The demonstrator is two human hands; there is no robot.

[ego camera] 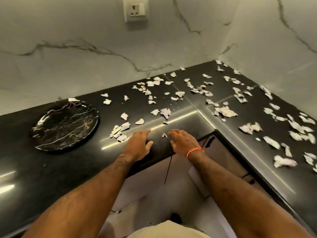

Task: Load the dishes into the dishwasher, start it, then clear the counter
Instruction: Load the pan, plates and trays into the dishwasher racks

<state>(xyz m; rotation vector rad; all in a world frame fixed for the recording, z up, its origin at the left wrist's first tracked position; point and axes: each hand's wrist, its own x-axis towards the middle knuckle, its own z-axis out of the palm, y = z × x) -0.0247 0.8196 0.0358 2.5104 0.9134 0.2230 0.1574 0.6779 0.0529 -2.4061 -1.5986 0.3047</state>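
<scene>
Torn paper scraps [224,112] lie strewn over the black L-shaped surface [185,122], thickest toward the inner corner and along the right-hand run, with a loose cluster [120,130] just left of the person's hands. The pieces are pale, whitish to faintly pink, crumpled and ragged-edged, varying from small flecks to larger wads. One small scrap [164,135] sits between the two hands near the front edge. The left hand [139,145] rests palm-down on the surface, its fingers straight and together, holding nothing. The right hand [184,142], an orange thread band [194,151] at the wrist, hovers beside that scrap with fingers loosely curled and spread, also holding nothing. To the left, well apart from the hands, a round black plate [66,125] veined in white and gold sits flat on the surface; nothing lies in it, though one scrap [73,99] lies just at its far rim. Behind, a white marble-look wall [85,48] with grey veins carries a socket [135,9].
</scene>
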